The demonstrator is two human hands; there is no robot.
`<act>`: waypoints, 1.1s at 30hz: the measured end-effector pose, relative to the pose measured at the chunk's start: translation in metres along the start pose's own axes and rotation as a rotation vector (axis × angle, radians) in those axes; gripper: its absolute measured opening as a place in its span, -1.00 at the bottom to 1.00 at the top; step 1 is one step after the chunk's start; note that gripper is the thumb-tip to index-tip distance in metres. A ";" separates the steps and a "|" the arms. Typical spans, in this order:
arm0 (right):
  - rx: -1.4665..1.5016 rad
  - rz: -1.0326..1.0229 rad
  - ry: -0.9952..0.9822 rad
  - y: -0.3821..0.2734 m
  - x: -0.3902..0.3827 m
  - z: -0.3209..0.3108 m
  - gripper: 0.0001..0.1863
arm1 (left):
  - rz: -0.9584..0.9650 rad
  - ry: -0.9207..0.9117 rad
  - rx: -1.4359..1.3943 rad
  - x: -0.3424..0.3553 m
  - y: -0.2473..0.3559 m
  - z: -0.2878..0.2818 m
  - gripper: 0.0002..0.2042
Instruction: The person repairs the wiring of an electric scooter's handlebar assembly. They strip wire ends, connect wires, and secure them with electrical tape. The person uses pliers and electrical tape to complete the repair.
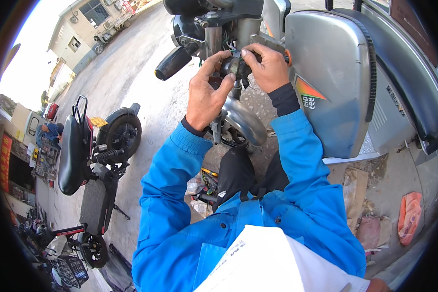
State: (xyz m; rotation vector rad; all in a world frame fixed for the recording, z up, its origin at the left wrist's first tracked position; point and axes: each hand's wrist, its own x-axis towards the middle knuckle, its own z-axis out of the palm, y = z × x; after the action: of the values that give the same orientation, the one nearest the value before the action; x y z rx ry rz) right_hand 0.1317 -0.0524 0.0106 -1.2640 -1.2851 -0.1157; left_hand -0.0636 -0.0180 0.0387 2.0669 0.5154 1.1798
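Note:
Just below the handlebar of a three-wheeled or two-wheeled vehicle, a round dark metal part (228, 67) sits among thin wires. The thumb and forefinger of my left hand (207, 95) curve around it from the left. On its other side, my right hand (270, 70) has its thumb and forefinger closed beside the wires; what they pinch is too small to make out. A short black cable (245, 78) hangs below those fingertips. The grey front fork (212, 41) rises behind the hands, and a curved grey fender (246, 121) lies beneath them.
A silver body panel (326, 63) stands close at the right. A black turn signal (175, 63) juts out at the left. Tools (207, 187) lie by my legs. A parked electric scooter (95, 194) stands on the left, and an orange cloth (410, 218) lies at the right.

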 end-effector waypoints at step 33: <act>-0.237 0.120 -0.092 -0.026 0.006 -0.007 -0.63 | 0.722 -0.345 1.041 0.097 -0.005 -0.020 -0.78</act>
State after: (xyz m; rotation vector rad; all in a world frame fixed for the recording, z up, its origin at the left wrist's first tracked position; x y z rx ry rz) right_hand 0.1207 -0.0640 0.0333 -1.5618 -1.2984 -0.1281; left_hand -0.0314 0.0543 0.0990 3.4810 0.2017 0.9363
